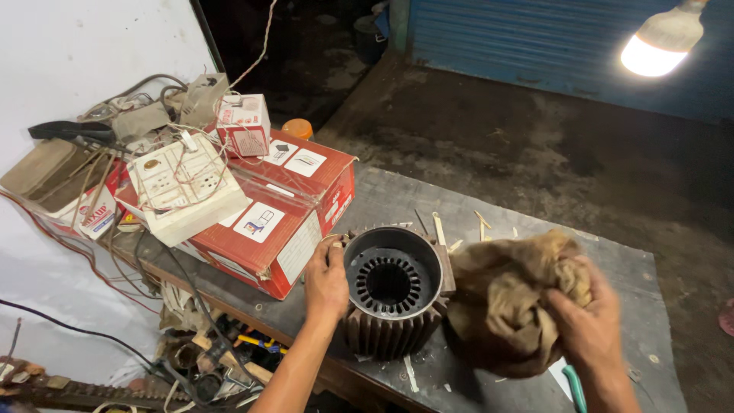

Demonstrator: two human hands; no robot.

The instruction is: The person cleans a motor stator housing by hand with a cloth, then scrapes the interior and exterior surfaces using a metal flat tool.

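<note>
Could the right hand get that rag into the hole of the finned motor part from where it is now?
Probably yes. The right hand grips the rag right beside the motor part, whose opening faces up and uncovered. The left hand holds only its outer rim.

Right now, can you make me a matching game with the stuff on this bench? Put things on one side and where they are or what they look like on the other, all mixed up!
Things:
1. motor housing
2. brown rag
3. red box
4. light bulb

Descriptions:
A. glowing, top right
B. crumpled in the right hand
C. under the white switch board
D. dark, round and ribbed, steadied by the left hand

Pairs: 1-D, 2-B, 3-C, 4-A
</note>
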